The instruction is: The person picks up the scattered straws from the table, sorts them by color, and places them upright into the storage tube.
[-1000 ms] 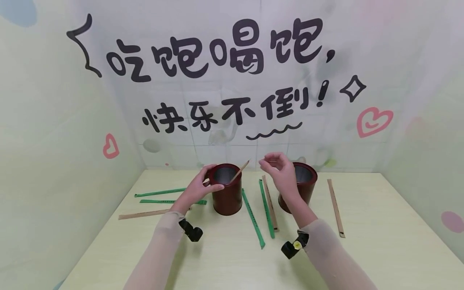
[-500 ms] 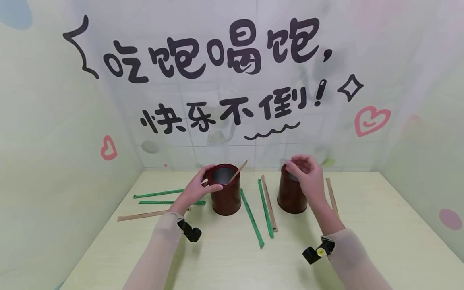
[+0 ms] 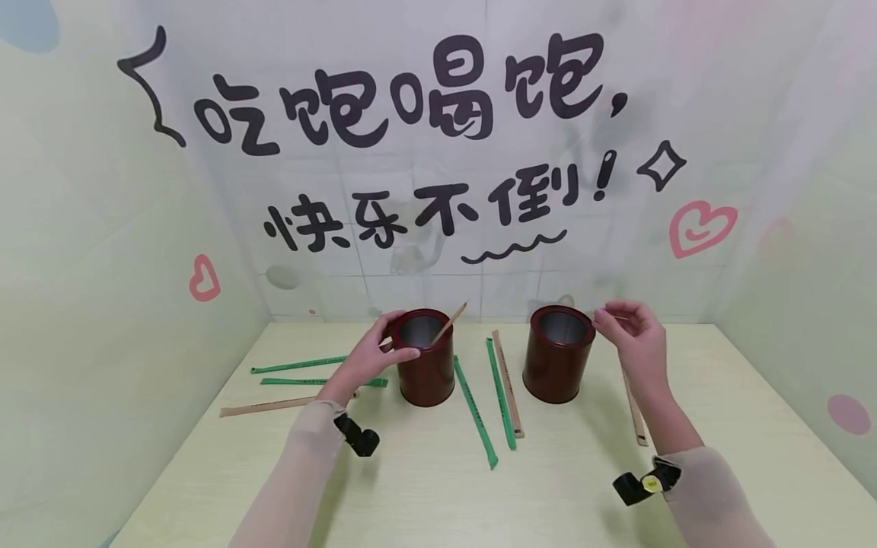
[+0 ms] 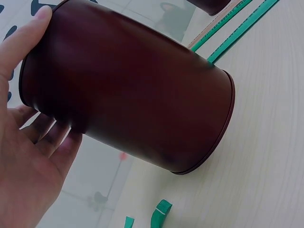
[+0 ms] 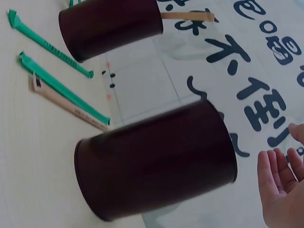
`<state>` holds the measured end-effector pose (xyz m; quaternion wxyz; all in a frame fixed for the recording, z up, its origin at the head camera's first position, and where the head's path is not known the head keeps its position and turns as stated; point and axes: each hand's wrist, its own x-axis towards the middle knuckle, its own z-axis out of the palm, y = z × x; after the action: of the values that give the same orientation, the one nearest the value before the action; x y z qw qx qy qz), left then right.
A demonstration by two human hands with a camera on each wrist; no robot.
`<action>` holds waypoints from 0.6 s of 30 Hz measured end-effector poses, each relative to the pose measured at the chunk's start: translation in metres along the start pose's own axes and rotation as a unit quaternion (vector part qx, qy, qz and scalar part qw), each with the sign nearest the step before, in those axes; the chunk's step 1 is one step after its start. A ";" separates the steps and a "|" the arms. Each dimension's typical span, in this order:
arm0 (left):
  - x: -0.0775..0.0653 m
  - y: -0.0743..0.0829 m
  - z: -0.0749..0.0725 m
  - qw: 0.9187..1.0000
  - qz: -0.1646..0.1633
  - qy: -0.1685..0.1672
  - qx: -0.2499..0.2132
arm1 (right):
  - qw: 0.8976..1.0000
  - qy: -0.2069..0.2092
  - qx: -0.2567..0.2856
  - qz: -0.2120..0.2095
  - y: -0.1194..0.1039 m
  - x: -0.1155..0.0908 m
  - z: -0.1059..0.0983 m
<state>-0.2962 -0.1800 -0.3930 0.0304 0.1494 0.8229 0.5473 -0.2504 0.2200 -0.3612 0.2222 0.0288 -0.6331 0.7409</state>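
Observation:
My left hand point(image 3: 375, 352) grips the left dark red can point(image 3: 426, 380) near its rim, thumb on the front and fingers round the far side. This can stands upright, and a brown paper-wrapped straw point(image 3: 451, 321) leans out of its mouth. A second dark red can point(image 3: 553, 373) stands upright to the right, its mouth uncovered. Just right of that rim is my right hand point(image 3: 637, 342), fingers bent loosely and thumb apart. In the right wrist view the hand point(image 5: 284, 190) is clear of the can point(image 5: 156, 161), and nothing shows between its fingers.
Between the cans lie two green wrapped straws point(image 3: 476, 411) and a brown one point(image 3: 508, 384). Left of the cans are two more green straws point(image 3: 301, 381) and a brown straw point(image 3: 267, 407). Another brown straw point(image 3: 633, 411) lies partly behind the right forearm. A printed wall sheet point(image 3: 438, 289) closes the back.
My right hand has moved rightward, from between the cans, past the right can's mouth, to its right side. The left hand keeps its grip on the left can.

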 end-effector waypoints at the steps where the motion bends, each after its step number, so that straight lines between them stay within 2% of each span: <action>1: 0.000 0.000 0.000 1.000 -0.001 -0.001 0.001 | 1.000 0.005 0.002 0.001 0.001 0.000 -0.004; 7: 0.001 -0.001 -0.001 1.000 -0.003 0.000 0.002 | 0.999 0.036 0.025 0.018 0.009 0.003 -0.028; 12: 0.001 -0.002 -0.002 1.000 0.002 -0.001 0.001 | 0.995 0.058 0.056 0.052 0.018 0.006 -0.049; 18: 0.000 -0.002 -0.001 1.000 0.008 -0.001 -0.005 | 0.992 0.066 0.030 0.099 0.027 0.007 -0.072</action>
<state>-0.2970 -0.1813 -0.3942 0.0275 0.1558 0.8188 0.5519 -0.2494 0.2873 -0.3983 0.1880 -0.0761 -0.5940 0.7785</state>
